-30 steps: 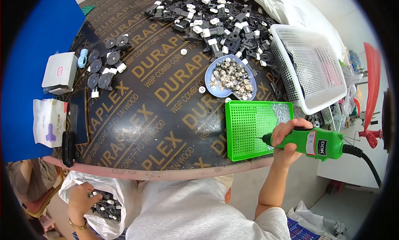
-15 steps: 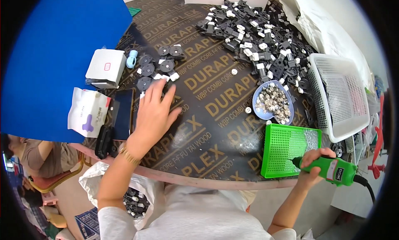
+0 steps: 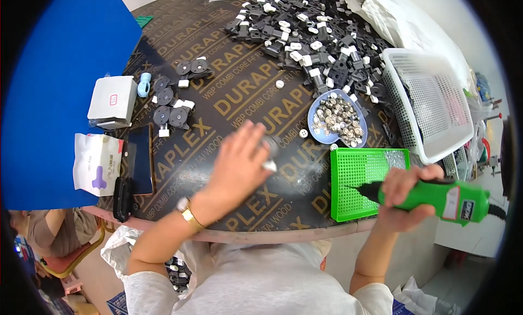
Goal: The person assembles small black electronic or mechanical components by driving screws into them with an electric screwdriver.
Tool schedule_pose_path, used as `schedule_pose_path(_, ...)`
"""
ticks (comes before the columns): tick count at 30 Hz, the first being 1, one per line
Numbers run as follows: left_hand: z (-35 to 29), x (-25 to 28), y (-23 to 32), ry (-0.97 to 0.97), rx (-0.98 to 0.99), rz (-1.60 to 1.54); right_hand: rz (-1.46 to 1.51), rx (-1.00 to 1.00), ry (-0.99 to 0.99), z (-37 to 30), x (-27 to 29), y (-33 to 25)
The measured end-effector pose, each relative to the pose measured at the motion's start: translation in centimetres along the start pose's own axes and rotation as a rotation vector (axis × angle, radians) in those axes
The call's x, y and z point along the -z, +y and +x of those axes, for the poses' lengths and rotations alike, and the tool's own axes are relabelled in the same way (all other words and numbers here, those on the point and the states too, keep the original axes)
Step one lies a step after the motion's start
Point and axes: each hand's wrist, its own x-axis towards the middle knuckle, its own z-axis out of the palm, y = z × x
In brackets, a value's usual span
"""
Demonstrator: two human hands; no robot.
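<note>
In the head view, the left hand (image 3: pixel 238 159) was over the middle of the dark tabletop with gold printing (image 3: pixel 294 192), its fingers curled and closed on a small black plastic part with a white end (image 3: pixel 271 147); both were blurred, so the exact pinch could not be told. The right hand (image 3: pixel 404 198) was wrapped firmly around a green electric screwdriver with a black nose (image 3: pixel 444 202), thumb below and fingers above, the thin bit pointing left above a shallow green plastic tray with a grid of holes (image 3: pixel 342 179). Silver screws (image 3: pixel 395 158) lay in that tray's far right corner. Just beyond the tray stood a blue heart-shaped dish (image 3: pixel 312 120) of small round metal pieces (image 3: pixel 339 117), near a white perforated plastic basket (image 3: pixel 401 102). Black wheeled parts with white ends (image 3: pixel 162 98) lay grouped on the left; a large heap of black-and-white plastic parts (image 3: pixel 305 37) covered the far side.
</note>
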Motion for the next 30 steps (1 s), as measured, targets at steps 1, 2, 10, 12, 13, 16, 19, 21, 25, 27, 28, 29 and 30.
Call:
schedule_pose_path(1,-0.4,0.1,1.8,-0.053,-0.027,-0.09,0.064,-0.021,-0.058,0.1,-0.9,0.8)
schedule_pose_path(2,-1.0,-0.4,2.8,-0.069,-0.05,-0.169,0.124,-0.048,-0.118,0.2,-1.7,1.6)
schedule_pose_path(10,-1.6,-1.1,4.8,-0.039,-0.093,-0.26,0.118,-0.056,-0.28,0.4,-6.8,4.4)
schedule_pose_path(12,-1.7,-1.1,4.8,-0.025,-0.092,-0.263,0.101,-0.056,-0.275,0.3,-7.0,4.8)
schedule_pose_path(13,-1.7,-1.2,4.7,-0.027,-0.092,-0.268,0.101,-0.058,-0.279,0.3,-7.0,4.9)
schedule_pose_path(16,-1.7,-1.0,4.7,-0.031,-0.097,-0.28,0.111,-0.078,-0.307,0.2,-6.9,5.3)
schedule_pose_path(19,-1.8,-1.1,4.6,-0.02,-0.099,-0.293,0.097,-0.061,-0.444,0.5,-6.9,5.9)
schedule_pose_path(21,-1.8,-1.3,4.5,-0.01,-0.092,-0.3,0.031,-0.1,-0.42,0.3,-7.0,6.0)
schedule_pose_path(25,-2.0,-1.4,4.7,-0.024,-0.082,-0.338,-0.031,-0.165,-0.301,-0.9,-7.6,6.1)
schedule_pose_path(27,-2.1,-1.5,4.7,-0.013,-0.073,-0.345,-0.093,-0.067,-0.347,-0.9,-7.9,5.9)
schedule_pose_path(28,-2.2,-1.5,4.7,-0.008,-0.068,-0.345,-0.093,-0.069,-0.351,-1.2,-7.9,6.0)
schedule_pose_path(29,-2.3,-1.5,4.8,-0.004,-0.064,-0.345,-0.269,-0.016,-0.322,-1.5,-7.7,6.4)
schedule_pose_path(30,-2.3,-1.7,4.9,-0.002,-0.06,-0.346,-0.444,0.039,-0.291,-1.7,-7.6,6.6)
